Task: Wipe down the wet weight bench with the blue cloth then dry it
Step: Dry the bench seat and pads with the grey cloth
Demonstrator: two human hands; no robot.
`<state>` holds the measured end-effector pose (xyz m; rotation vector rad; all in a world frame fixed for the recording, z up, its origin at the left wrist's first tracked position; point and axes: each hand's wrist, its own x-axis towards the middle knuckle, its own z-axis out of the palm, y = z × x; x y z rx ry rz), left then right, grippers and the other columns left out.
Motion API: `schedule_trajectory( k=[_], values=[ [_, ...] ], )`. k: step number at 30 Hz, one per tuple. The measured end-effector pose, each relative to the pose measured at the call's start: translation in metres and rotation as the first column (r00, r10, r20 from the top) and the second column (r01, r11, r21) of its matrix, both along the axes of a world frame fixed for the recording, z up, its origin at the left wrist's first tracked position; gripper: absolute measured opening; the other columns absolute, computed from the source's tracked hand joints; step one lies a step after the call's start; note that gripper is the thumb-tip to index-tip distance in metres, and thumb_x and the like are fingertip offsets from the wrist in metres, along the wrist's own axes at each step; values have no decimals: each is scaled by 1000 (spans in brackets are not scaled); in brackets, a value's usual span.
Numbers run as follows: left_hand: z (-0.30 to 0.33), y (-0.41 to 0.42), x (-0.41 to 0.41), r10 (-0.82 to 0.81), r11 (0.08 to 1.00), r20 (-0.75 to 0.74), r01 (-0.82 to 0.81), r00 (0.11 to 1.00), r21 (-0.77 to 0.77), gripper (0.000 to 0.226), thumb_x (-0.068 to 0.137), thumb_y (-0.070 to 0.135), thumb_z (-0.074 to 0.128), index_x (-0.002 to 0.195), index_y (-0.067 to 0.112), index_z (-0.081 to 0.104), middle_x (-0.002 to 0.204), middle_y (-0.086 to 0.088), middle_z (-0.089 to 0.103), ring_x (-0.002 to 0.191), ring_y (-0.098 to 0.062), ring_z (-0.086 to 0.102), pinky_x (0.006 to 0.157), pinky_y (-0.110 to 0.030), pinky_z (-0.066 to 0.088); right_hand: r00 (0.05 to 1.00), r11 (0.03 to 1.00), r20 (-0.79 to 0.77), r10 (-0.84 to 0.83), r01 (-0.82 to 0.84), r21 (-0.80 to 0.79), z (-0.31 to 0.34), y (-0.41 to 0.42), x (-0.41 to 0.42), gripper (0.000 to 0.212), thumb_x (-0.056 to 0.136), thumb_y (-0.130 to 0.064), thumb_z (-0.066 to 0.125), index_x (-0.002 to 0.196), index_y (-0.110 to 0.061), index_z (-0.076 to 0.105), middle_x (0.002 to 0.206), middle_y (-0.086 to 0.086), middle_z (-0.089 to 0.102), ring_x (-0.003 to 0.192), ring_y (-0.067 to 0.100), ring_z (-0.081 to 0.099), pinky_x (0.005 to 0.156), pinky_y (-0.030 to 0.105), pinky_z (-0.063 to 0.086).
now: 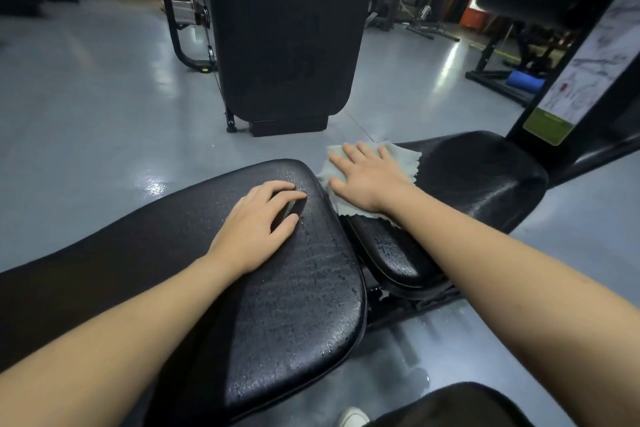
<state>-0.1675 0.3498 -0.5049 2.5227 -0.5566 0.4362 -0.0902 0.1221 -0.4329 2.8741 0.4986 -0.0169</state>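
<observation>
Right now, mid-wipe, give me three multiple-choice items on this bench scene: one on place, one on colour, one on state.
1. Where does the cloth lie?
A. On the floor
B. On the smaller seat pad, at its end nearest the long pad
C. Under the left hand

2. What colour does the cloth look here?
A. Pale grey-green
B. Red
C. Black

3. How is the right hand placed?
A. Flat, fingers spread, pressing the cloth
B. Fist holding nothing
C. Lifted off the bench

Answers: 1 B, the cloth sits on the seat pad beside the gap. 2 A, it shows pale, not strongly blue. 3 A, straight fingers lie on the cloth; the left hand rests on the droplet-covered long pad.
</observation>
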Motion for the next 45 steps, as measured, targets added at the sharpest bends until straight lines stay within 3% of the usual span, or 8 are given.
schedule_trajectory(
  k=[7, 13, 21, 29, 33, 36, 41, 45],
  values=[
    [5, 0, -5, -6, 1000, -31, 6, 1000, 17, 43, 98, 45, 40, 139, 35, 50, 142, 15, 43, 132, -10, 39, 109, -37, 36, 997, 999, 71, 30, -31, 22, -6, -27, -94, 73, 94, -63, 11, 159, -30, 4, 168, 3, 0, 154, 25, -4, 122, 52, -2],
    [7, -2, -10, -3, 1000, -37, 4, 999, 18, 40, 101, 37, 46, 140, 33, 51, 144, 11, 45, 133, -14, 41, 110, -40, 37, 980, 996, 198, 36, -51, 74, -17, -70, -158, 71, 95, -67, 23, 155, -31, 29, 164, 4, 25, 152, 29, 18, 120, 54, 13],
    [2, 2, -3, -22, 1000, -31, 23, 999, 7, 48, 94, 52, 35, 138, 39, 49, 142, 16, 43, 131, -12, 41, 107, -42, 38, 970, 933, 187, -158, 85, 349, 1, -144, -121, 66, 91, -67, 19, 152, -44, 29, 165, -10, 17, 153, 14, 0, 122, 42, -9],
    [2, 0, -2, -21, 1000, -28, 21, 999, 3, 50, 92, 54, 34, 137, 38, 51, 141, 17, 44, 130, -12, 41, 105, -40, 37, 910, 925, 260, -324, 247, 288, 25, -186, -59, 67, 89, -65, 18, 149, -42, 37, 161, -4, 29, 150, 21, 18, 119, 49, 9],
    [4, 0, -3, -17, 1000, -31, 17, 999, 5, 50, 92, 54, 34, 137, 38, 51, 141, 17, 44, 130, -12, 41, 105, -41, 38, 876, 884, 235, -422, 341, 320, 30, -185, -52, 72, 87, -65, 15, 151, -40, 34, 164, -3, 24, 152, 23, 13, 120, 46, 9],
    [5, 0, -5, -14, 1000, -37, 14, 999, 4, 49, 93, 53, 35, 137, 38, 51, 140, 17, 44, 129, -11, 41, 105, -40, 38, 838, 844, 243, -489, 384, 375, 22, -169, -66, 78, 83, -66, 11, 153, -37, 32, 165, 2, 20, 153, 24, 7, 122, 50, 1],
    [6, -1, -5, -11, 1000, -53, 11, 999, 2, 48, 93, 52, 36, 137, 38, 51, 140, 17, 44, 129, -12, 42, 105, -40, 38, 930, 904, 209, -303, 211, 371, -3, -122, -118, 77, 86, -65, 11, 155, -36, 28, 167, 1, 12, 154, 22, 0, 122, 46, -9],
    [6, -1, -7, -8, 1000, -45, 8, 999, -1, 41, 97, 44, 43, 137, 37, 51, 140, 16, 45, 130, -13, 42, 106, -42, 38, 970, 964, 184, -160, 114, 239, -10, -91, -145, 76, 89, -66, 12, 158, -33, 20, 168, 1, 7, 154, 21, -3, 122, 44, -10]
  ],
)
